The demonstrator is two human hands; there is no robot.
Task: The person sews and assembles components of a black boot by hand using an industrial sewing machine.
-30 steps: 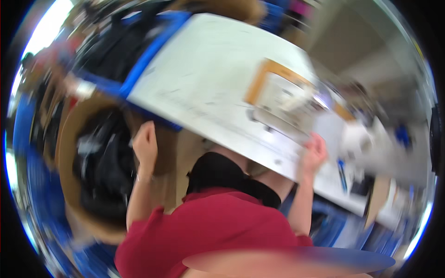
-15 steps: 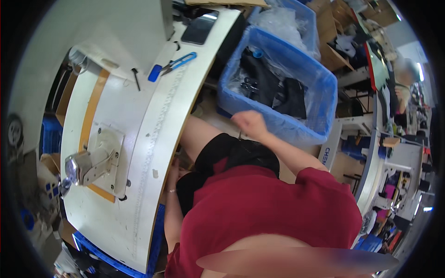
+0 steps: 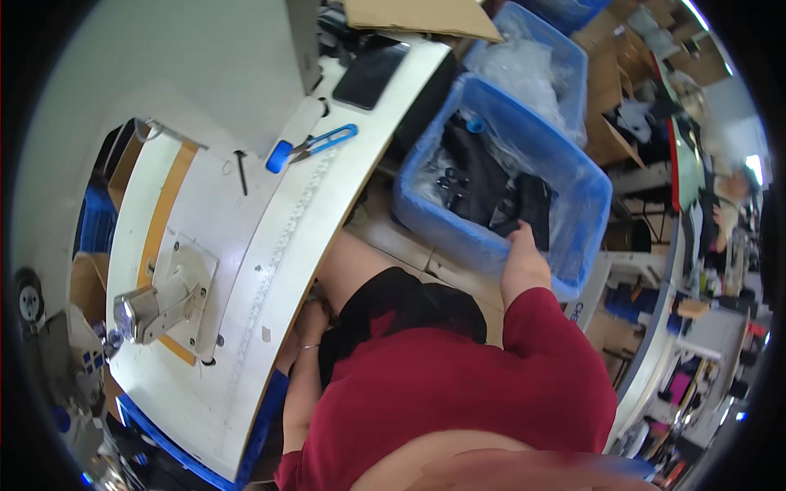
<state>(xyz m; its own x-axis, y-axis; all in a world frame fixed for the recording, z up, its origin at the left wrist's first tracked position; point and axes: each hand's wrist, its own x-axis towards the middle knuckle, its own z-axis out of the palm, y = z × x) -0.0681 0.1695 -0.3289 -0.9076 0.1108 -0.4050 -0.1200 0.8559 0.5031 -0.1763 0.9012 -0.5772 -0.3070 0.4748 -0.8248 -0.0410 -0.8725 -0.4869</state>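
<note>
My right hand point(image 3: 524, 245) reaches over the near wall of a blue plastic crate point(image 3: 585, 237). Its fingers are closed on the end of a black fabric piece point(image 3: 536, 200) lying inside. More black fabric point(image 3: 475, 168) lies bunched in the clear plastic lining, with small black looped parts on it. My left hand point(image 3: 313, 322) is low beside my thigh at the edge of the white sewing table point(image 3: 270, 286). Its fingers are mostly hidden there, so whether it holds anything does not show.
On the table are a sewing machine point(image 3: 168, 299), blue-handled thread snips point(image 3: 327, 141), a small blue object point(image 3: 279, 156) and a dark phone point(image 3: 372, 72). Behind the crate stands another blue crate point(image 3: 573, 90) with clear plastic. A person point(image 3: 725, 196) is at the far right.
My right hand has moved from above my lap, right and forward, to the black fabric in the crate. My left hand stays low by the table edge. The view has shifted slightly.
</note>
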